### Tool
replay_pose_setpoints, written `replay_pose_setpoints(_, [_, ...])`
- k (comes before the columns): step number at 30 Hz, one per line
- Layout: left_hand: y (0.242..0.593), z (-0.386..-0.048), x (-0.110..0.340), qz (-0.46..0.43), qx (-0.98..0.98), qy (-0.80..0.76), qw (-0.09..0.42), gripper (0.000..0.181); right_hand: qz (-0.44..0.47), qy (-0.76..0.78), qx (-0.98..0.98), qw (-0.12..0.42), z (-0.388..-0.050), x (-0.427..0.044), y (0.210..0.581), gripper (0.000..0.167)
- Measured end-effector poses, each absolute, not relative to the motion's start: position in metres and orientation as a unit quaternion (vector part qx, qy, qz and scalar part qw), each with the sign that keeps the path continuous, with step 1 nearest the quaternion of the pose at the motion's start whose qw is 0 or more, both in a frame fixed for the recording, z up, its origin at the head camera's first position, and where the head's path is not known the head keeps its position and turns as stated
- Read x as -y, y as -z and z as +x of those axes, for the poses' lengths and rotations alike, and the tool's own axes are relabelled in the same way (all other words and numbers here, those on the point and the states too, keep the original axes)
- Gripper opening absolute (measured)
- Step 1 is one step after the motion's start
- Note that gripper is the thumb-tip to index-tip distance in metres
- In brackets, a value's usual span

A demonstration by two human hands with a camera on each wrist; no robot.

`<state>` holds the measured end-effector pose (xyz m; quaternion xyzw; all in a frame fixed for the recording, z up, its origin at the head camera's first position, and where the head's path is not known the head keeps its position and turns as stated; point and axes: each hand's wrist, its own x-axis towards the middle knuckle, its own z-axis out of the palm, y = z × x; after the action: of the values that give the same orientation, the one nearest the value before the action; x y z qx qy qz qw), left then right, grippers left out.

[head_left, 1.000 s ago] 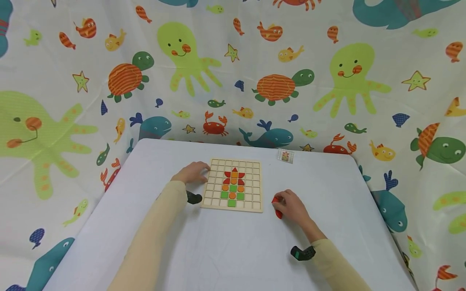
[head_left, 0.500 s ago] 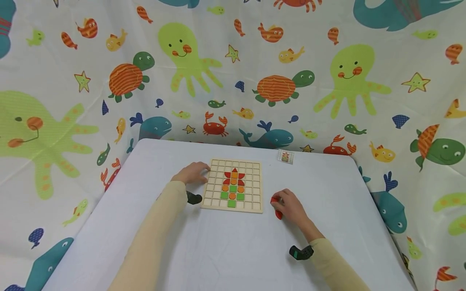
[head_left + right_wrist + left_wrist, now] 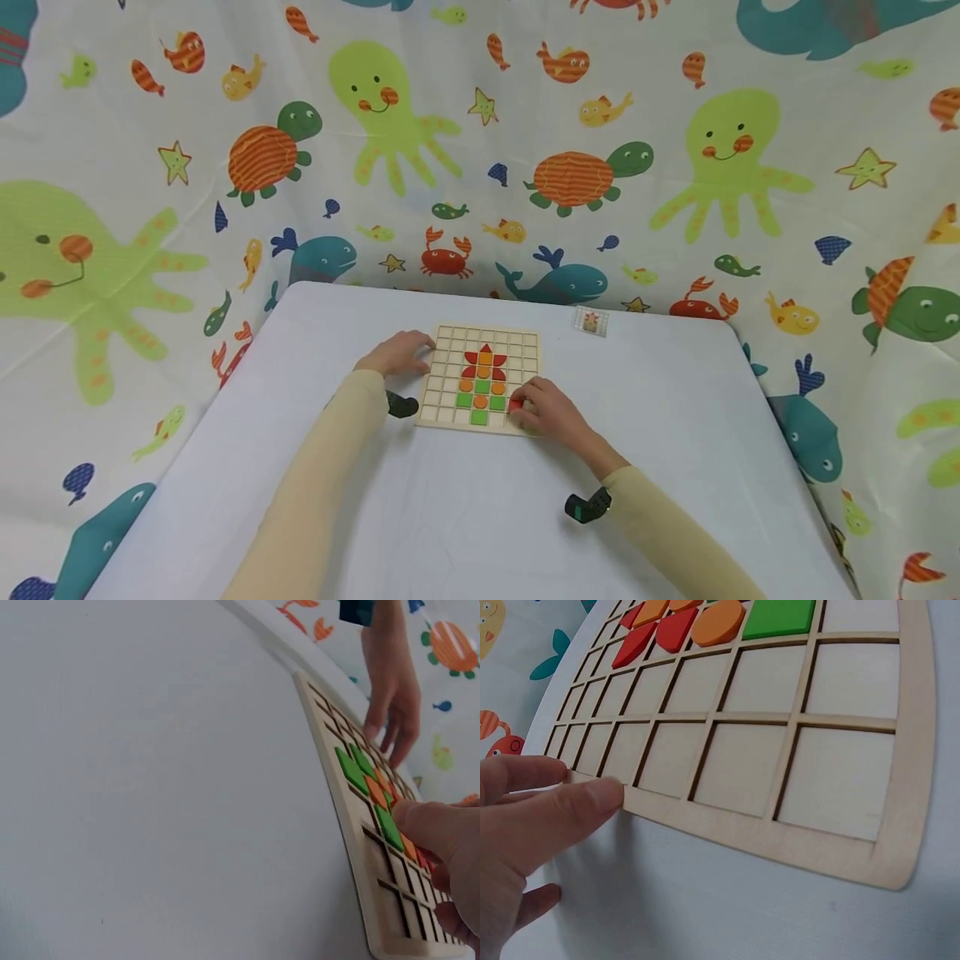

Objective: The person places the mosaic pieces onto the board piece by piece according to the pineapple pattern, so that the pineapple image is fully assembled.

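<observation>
A wooden grid board (image 3: 448, 414) lies flat on the table. In its cells sit green squares (image 3: 482, 387), orange circles (image 3: 480, 402), an orange square and red pieces, forming an upright figure. My left hand (image 3: 392, 354) rests at the board's left edge; the left wrist view shows the thumb (image 3: 592, 801) and a finger touching the wooden rim. Above the board's right side, my right hand (image 3: 558, 414) pinches a red piece (image 3: 514, 405) beside the green square at the figure's lower right. Fingers hide most of that piece, so its exact shape cannot be told.
A small card (image 3: 591, 321) with a grid picture lies near the table's back edge, right of the board. The white-covered table (image 3: 420, 517) meets a curtain (image 3: 465, 133) printed with sea animals. A dark wrist device (image 3: 587, 506) sits on the right wrist.
My right hand has moved left and slightly away from me, from the table beside the board to over its right cells, carrying red. The left hand stays at the rim.
</observation>
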<state>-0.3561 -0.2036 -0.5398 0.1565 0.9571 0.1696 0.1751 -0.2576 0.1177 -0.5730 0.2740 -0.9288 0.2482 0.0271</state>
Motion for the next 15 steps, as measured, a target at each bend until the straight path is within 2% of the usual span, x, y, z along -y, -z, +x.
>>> replay_pose_setpoints(6, [0.539,-0.358,0.201,0.144,-0.959,-0.165,0.182,0.051,0.323,-0.206,0.924,0.016,-0.256,-0.096,0.574,0.025])
replay_pose_setpoints(15, [0.542,-0.360,0.203,0.155,-0.958,-0.159,0.181,0.050,0.327,-0.187,0.926,0.007,-0.252,-0.087,0.574,0.025])
